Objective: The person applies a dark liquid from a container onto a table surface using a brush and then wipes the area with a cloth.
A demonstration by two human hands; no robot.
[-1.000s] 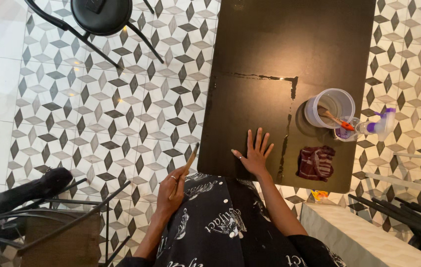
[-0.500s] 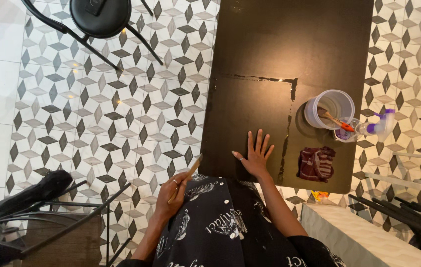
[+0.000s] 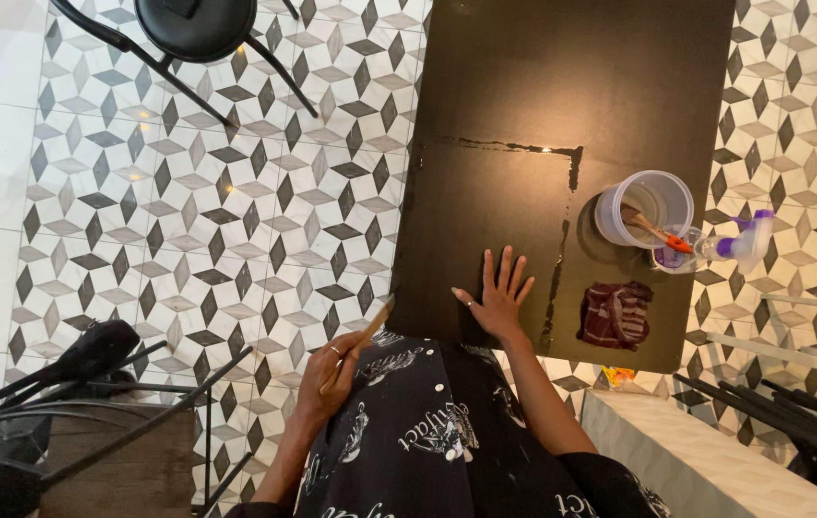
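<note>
My right hand point(image 3: 497, 297) lies flat, fingers spread, on a dark square panel point(image 3: 485, 230) that rests on the dark brown table point(image 3: 581, 86). My left hand point(image 3: 331, 369) is off the table's left side, over my black printed apron, and grips a thin wooden-handled brush point(image 3: 370, 331) that points up toward the table's near left edge. A wet dark line runs along the panel's top and right edges.
On the table's right stand a clear plastic tub point(image 3: 643, 209) with an orange-handled tool, a small jar point(image 3: 674, 251), a spray bottle point(image 3: 739, 242) and a dark red rag point(image 3: 615, 314). A black stool point(image 3: 195, 29) stands at the upper left on the patterned tile floor. Black metal frames sit at the lower left and right.
My left hand with the brush has dropped slightly and drawn nearer the table's edge. My right hand has stayed flat on the panel.
</note>
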